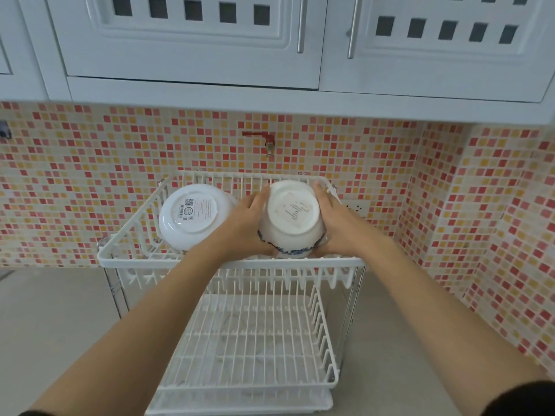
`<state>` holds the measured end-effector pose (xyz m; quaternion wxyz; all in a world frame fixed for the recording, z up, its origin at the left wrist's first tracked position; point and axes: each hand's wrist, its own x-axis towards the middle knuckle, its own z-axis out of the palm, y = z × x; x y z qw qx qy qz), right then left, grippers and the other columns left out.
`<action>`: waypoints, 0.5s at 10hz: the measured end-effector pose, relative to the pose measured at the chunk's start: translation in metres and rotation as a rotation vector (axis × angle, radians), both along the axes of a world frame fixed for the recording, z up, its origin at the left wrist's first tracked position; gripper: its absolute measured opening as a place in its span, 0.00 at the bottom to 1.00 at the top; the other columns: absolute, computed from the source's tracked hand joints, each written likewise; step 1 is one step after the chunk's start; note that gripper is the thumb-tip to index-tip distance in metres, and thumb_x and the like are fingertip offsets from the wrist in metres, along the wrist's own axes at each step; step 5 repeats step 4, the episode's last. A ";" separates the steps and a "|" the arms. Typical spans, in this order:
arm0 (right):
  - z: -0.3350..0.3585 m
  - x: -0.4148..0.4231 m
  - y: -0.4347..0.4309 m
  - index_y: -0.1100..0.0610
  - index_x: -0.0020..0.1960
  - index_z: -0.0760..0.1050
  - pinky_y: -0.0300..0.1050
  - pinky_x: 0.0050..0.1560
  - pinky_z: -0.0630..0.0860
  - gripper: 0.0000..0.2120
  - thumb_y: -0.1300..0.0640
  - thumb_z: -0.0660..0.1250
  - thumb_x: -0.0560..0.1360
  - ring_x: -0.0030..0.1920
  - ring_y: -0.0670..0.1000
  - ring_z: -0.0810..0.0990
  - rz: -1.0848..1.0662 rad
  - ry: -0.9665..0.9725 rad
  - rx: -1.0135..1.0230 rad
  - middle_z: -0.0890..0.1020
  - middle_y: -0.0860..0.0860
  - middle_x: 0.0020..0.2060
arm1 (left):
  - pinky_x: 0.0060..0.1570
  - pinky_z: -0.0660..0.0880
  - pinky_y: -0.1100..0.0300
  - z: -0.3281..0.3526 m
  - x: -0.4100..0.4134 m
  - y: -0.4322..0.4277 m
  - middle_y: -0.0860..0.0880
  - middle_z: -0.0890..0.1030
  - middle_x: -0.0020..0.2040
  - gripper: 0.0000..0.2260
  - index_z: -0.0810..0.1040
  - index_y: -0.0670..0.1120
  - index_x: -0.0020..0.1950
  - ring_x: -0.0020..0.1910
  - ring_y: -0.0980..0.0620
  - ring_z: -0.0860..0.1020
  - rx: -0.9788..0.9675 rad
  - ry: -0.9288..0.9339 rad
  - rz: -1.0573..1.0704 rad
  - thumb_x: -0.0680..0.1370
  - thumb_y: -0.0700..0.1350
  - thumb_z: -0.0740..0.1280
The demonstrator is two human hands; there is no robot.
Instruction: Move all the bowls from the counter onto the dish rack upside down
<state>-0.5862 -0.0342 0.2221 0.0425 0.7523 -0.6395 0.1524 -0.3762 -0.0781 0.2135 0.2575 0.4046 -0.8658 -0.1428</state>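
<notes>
Hands, left [244, 219] and right [333, 217], pressed around the upturned bowl [292, 219] beside the plain bowl [193, 216], should lower it level onto the rack [228, 261], then let go.

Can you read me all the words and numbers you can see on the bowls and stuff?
Plain white bowl, base sticker: a QR code, a barcode and red lines of print, all too small to read.
Blue-rimmed bowl, base label: dark script, too blurred to read.
Dish rack, cabinets, tiles: no writing visible.
</notes>
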 end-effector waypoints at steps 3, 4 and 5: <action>0.014 0.002 0.019 0.56 0.77 0.33 0.53 0.72 0.63 0.53 0.62 0.70 0.69 0.77 0.55 0.54 0.001 -0.015 0.092 0.41 0.50 0.78 | 0.75 0.53 0.51 0.014 0.003 0.016 0.48 0.44 0.80 0.47 0.39 0.48 0.79 0.79 0.49 0.45 0.059 -0.029 -0.043 0.72 0.41 0.70; 0.025 0.016 0.035 0.54 0.78 0.38 0.50 0.78 0.50 0.43 0.67 0.62 0.74 0.78 0.50 0.45 -0.024 -0.103 0.014 0.42 0.49 0.78 | 0.75 0.53 0.55 0.033 0.009 0.029 0.48 0.49 0.80 0.35 0.45 0.46 0.80 0.79 0.48 0.51 -0.043 0.066 0.010 0.77 0.38 0.61; 0.025 0.016 0.035 0.54 0.78 0.38 0.50 0.78 0.50 0.43 0.67 0.62 0.74 0.78 0.50 0.45 -0.024 -0.103 0.014 0.42 0.49 0.78 | 0.75 0.53 0.55 0.033 0.009 0.029 0.48 0.49 0.80 0.35 0.45 0.46 0.80 0.79 0.48 0.51 -0.043 0.066 0.010 0.77 0.38 0.61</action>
